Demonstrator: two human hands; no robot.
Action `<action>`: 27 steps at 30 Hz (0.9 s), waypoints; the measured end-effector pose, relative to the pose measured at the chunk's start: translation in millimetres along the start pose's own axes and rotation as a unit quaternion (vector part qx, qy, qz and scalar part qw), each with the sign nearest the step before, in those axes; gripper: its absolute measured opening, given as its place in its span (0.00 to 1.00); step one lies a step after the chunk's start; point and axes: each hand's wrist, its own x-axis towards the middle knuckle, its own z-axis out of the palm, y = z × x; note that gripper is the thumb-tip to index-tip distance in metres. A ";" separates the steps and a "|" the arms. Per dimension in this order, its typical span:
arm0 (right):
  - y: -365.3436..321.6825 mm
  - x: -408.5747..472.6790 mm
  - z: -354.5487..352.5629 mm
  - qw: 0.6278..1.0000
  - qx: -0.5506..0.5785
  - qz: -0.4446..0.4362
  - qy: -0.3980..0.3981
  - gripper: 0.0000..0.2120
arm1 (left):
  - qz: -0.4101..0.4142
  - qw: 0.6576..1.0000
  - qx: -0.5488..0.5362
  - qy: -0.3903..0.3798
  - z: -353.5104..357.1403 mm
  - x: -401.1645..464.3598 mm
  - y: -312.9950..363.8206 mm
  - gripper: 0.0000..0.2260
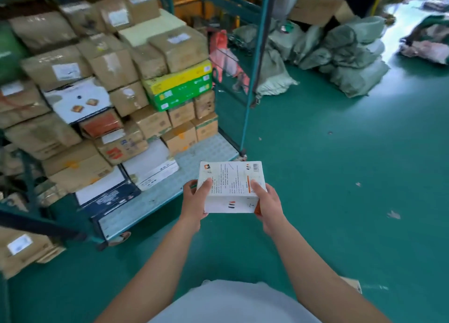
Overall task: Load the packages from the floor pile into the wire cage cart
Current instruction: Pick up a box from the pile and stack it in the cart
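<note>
Head view looked down on a white printed box (230,186) held out over the green floor (340,177), just off the near corner of the wire cage cart (211,150). The left hand (194,201) grasped its left edge, thumb laid on top; the right hand (267,206) grasped the right edge the same way, so the box sat between both palms. Stacked cardboard parcels (109,62) filled the cart to the left. Grey-green sacks (352,53) lay well apart behind.

Glossy printed card box (230,186); matt brown cardboard parcels (109,62); painted metal cart (255,55); woven sacks (352,55)
</note>
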 end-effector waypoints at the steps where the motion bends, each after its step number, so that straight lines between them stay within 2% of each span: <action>1: -3.4 5.5 11.7 1.000 -0.007 -0.001 -0.008 0.31 | 0.001 1.000 -0.008 0.011 -8.0 6.0 3.4 0.20; 5: -16.6 34.7 58.0 0.998 -0.043 -0.002 -0.052 0.34 | 0.006 0.997 -0.048 0.056 -35.9 29.6 19.7 0.21; 10: -40.3 81.3 107.6 0.992 -0.078 0.006 -0.103 0.29 | 0.003 0.988 -0.096 0.119 -52.3 65.1 45.5 0.20; 14: -78.6 139.1 139.7 0.982 -0.108 0.008 -0.157 0.36 | 0.013 0.978 -0.123 0.170 -40.8 102.9 78.8 0.18; 19: -141.2 207.8 171.3 0.971 -0.113 0.007 -0.210 0.30 | 0.038 0.965 -0.136 0.220 -12.8 146.8 136.7 0.18; 23: -186.3 249.6 194.5 0.963 -0.111 0.006 -0.245 0.32 | 0.056 0.954 -0.152 0.250 7.0 172.3 179.6 0.18; 27: -210.2 278.8 222.8 0.956 -0.109 0.021 -0.271 0.23 | 0.063 0.942 -0.158 0.290 10.3 192.8 207.7 0.19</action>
